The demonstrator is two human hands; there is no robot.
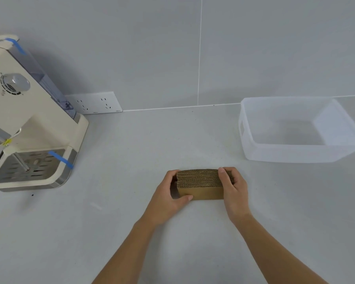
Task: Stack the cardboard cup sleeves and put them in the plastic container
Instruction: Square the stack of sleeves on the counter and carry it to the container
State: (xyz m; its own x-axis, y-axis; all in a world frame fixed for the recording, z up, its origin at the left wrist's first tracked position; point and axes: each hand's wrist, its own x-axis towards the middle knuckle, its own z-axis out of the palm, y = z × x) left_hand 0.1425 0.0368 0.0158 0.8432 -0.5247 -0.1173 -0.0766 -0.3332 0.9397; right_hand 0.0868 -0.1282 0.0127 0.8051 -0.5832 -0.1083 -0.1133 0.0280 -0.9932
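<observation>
- The left hand (169,191) curls around the left end of the stack of cardboard cup sleeves (201,184), thumb across its front face.
- The right hand (233,186) clamps the right end, thumb over the top edge.
- The stack sits low centre on the grey desk (131,201); its far side is hidden.
- The empty plastic container (295,154) stands well apart at right, its corner cut off.
- An espresso machine (29,119) is cropped at left.
</observation>
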